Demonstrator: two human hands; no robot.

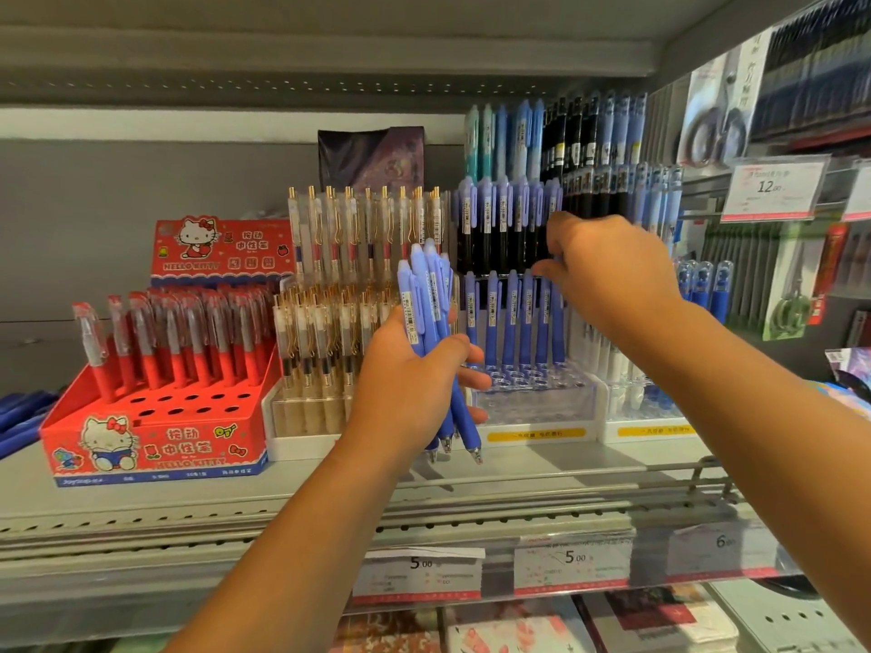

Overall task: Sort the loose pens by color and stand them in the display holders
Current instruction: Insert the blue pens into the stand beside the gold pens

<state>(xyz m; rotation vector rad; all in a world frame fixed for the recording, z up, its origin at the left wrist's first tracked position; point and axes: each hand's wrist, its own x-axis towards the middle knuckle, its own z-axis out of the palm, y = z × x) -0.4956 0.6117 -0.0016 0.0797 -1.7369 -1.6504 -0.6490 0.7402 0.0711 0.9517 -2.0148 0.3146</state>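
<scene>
At the centre of the frame the left hand is wrapped round a bundle of blue pens, fingers and thumb curled about the lower barrels, caps up and tips poking out below the palm. To the right of centre the right hand reaches in among the pens of the clear tiered holder. Its fingers are bent toward the middle tier, but the hand is blurred and I cannot tell whether it pinches a pen or only touches the row.

The standing blue pens fill the rear holes of the lowest tier, and the front holes look open.

These pens look light, stiff plastic with smooth upper barrels and a matte grip section near the tip. My guess is that a loose handful would fan out and slide if the grip slackened. Each one seems best taken singly, pinched at mid-barrel below the clip, so the tip can be steered straight into a hole. The red carton at lower left holds red pens and is no place for these.
</scene>
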